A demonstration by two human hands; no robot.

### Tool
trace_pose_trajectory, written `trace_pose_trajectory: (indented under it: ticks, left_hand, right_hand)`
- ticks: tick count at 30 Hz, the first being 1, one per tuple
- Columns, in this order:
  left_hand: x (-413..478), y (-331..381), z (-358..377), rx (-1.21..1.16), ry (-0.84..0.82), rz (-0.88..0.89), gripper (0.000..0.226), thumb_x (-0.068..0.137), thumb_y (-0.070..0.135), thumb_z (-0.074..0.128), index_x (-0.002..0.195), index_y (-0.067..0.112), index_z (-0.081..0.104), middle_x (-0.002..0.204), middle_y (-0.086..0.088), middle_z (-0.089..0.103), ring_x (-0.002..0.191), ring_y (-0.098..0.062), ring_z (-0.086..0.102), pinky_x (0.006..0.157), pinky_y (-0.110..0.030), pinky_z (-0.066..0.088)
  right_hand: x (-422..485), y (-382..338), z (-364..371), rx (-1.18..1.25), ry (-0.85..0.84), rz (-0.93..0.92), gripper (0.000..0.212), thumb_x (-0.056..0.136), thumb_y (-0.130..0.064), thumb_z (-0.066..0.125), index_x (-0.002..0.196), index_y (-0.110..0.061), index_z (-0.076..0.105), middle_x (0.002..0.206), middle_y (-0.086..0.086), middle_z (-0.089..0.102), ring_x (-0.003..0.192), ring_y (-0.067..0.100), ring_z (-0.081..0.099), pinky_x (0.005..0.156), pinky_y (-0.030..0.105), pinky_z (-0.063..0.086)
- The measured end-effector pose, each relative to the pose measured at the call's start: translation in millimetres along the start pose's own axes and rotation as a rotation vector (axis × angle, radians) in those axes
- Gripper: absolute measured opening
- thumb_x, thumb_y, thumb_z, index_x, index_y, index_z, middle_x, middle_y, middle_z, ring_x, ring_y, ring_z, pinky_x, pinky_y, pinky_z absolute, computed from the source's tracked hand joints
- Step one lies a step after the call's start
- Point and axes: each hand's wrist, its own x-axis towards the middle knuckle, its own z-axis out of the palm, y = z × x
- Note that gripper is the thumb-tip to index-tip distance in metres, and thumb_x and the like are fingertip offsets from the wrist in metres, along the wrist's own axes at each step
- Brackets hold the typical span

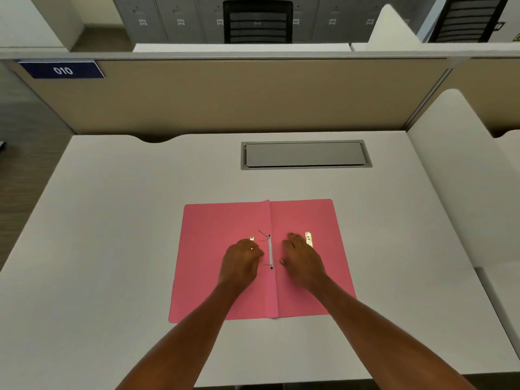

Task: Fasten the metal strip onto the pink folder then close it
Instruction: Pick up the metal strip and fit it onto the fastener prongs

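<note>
From the head camera, looking down at the white desk (112, 220), the pink card folder (225, 220) lies open and flat, spine crease running away from the person. Along that crease sits a thin white fastener bar (270, 251) with dark prongs sticking out toward the left. The left hand (239, 263) rests on the left leaf, and a small gold metal piece (251, 238) glints at its fingertips; whether the fingers actually pinch it I cannot tell. The right hand (302, 260) lies flat and loose on the right leaf, grasping nothing, its fingertips just beside the gold perforated metal strip (308, 238), which lies free on the card.

To my eye the risk is in the prongs: they look thin, and if the strip's holes are not lined up they could bend aside rather than pass through. The strip could also skid across the smooth card when nudged. Closing the cover before the prongs are folded down might crease it.

The folder holds no papers. Further back, the grey recessed cable box (305, 154) in the desk has its lid down, its contents hidden.
</note>
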Motion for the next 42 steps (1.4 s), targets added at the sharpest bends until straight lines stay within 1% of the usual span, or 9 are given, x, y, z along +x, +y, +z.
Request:
trace_pose_trajectory:
  ticks: [5, 9, 12, 14, 19, 23, 26, 33, 42]
  left_hand:
    - [-2, 3, 5, -0.012, -0.056, 0.018, 0.032, 0.105, 0.022, 0.058, 0.127, 0.025, 0.080, 0.128, 0.004, 0.080, 0.125, -0.024, 0.065, 0.105, -0.041, 0.051]
    - [-5, 7, 12, -0.118, -0.066, -0.028, 0.028, 0.105, 0.026, 0.061, 0.126, 0.027, 0.080, 0.125, 0.005, 0.081, 0.118, -0.021, 0.067, 0.095, -0.036, 0.055]
    - [-6, 9, 19, -0.207, -0.073, -0.082, 0.025, 0.105, 0.028, 0.062, 0.123, 0.027, 0.080, 0.122, 0.006, 0.080, 0.116, -0.018, 0.068, 0.095, -0.036, 0.056]
    - [-7, 11, 22, -0.255, -0.076, -0.093, 0.025, 0.105, 0.027, 0.064, 0.123, 0.024, 0.081, 0.122, 0.004, 0.081, 0.115, -0.018, 0.070, 0.098, -0.035, 0.057]
    - [-5, 16, 25, -0.314, -0.046, -0.122, 0.026, 0.104, 0.024, 0.067, 0.126, 0.019, 0.081, 0.126, 0.000, 0.081, 0.116, -0.020, 0.073, 0.103, -0.034, 0.057]
    - [-4, 20, 25, -0.359, -0.028, -0.165, 0.027, 0.102, 0.021, 0.069, 0.126, 0.017, 0.081, 0.126, -0.001, 0.082, 0.115, -0.021, 0.075, 0.103, -0.037, 0.059]
    - [-5, 22, 25, -0.347, -0.035, -0.174, 0.026, 0.102, 0.020, 0.069, 0.124, 0.017, 0.082, 0.125, -0.001, 0.082, 0.114, -0.021, 0.075, 0.102, -0.037, 0.059]
    - [-4, 24, 25, -0.124, -0.108, -0.076, 0.030, 0.109, 0.024, 0.054, 0.124, 0.020, 0.079, 0.125, -0.001, 0.079, 0.121, -0.024, 0.069, 0.101, -0.038, 0.056]
    - [6, 27, 23, -0.151, -0.133, -0.117, 0.029, 0.106, 0.020, 0.059, 0.126, 0.016, 0.080, 0.130, -0.004, 0.078, 0.121, -0.025, 0.071, 0.106, -0.038, 0.056]
  right_hand:
    - [-10, 8, 5, 0.013, 0.031, -0.054, 0.037, 0.110, -0.022, 0.051, 0.143, -0.010, 0.062, 0.165, 0.007, 0.047, 0.154, 0.024, 0.042, 0.119, 0.035, 0.043]
    - [-22, 19, 5, 0.051, 0.110, -0.033, 0.031, 0.108, -0.017, 0.052, 0.129, -0.011, 0.073, 0.140, 0.006, 0.070, 0.128, 0.027, 0.064, 0.110, 0.036, 0.050]
    - [-27, 31, 2, 0.166, 0.218, 0.160, 0.029, 0.107, -0.013, 0.056, 0.128, -0.008, 0.075, 0.126, 0.011, 0.075, 0.115, 0.031, 0.069, 0.099, 0.041, 0.055]
    - [-31, 41, 2, 0.270, 0.254, 0.308, 0.025, 0.106, -0.011, 0.057, 0.121, -0.007, 0.076, 0.117, 0.012, 0.075, 0.105, 0.031, 0.070, 0.089, 0.040, 0.057]
    - [-41, 53, 8, 0.375, 0.181, 0.484, 0.020, 0.101, -0.012, 0.056, 0.092, -0.013, 0.075, 0.098, 0.005, 0.076, 0.090, 0.026, 0.069, 0.080, 0.041, 0.061]
    - [-45, 51, 14, 0.351, 0.143, 0.486, 0.016, 0.099, -0.014, 0.063, 0.095, -0.016, 0.077, 0.099, 0.002, 0.077, 0.092, 0.024, 0.070, 0.077, 0.037, 0.058]
    - [-46, 47, 13, 0.272, 0.140, 0.459, 0.018, 0.103, -0.021, 0.061, 0.101, -0.015, 0.078, 0.102, 0.002, 0.077, 0.094, 0.024, 0.071, 0.077, 0.036, 0.059]
    - [-41, 35, 8, 0.035, 0.147, 0.451, 0.026, 0.106, -0.029, 0.057, 0.108, -0.014, 0.079, 0.103, 0.003, 0.080, 0.094, 0.024, 0.076, 0.079, 0.035, 0.063]
    - [-41, 32, 11, 0.009, 0.171, 0.476, 0.029, 0.106, -0.034, 0.057, 0.109, -0.016, 0.080, 0.100, 0.002, 0.081, 0.090, 0.022, 0.077, 0.075, 0.030, 0.060]
